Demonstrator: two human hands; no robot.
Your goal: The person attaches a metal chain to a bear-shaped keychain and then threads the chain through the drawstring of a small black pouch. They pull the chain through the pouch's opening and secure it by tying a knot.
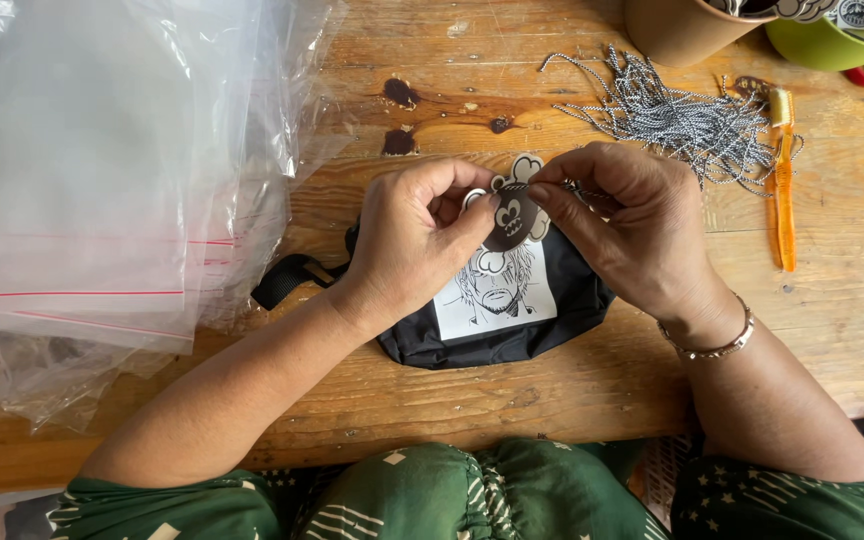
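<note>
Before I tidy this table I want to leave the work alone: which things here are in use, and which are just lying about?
In use:
left hand pinching the cardboard tag
right hand holding a string at the tag's top
black pouch under both hands
pile of strings, probably the supply

Lying about:
clear plastic bags
orange toothbrush
brown cup
green bowl

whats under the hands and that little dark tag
A black pouch with a white drawn panel lies on the wooden table beneath the left hand, right hand and dark tag. Its upper part is covered; a black strap pokes out left.
</note>
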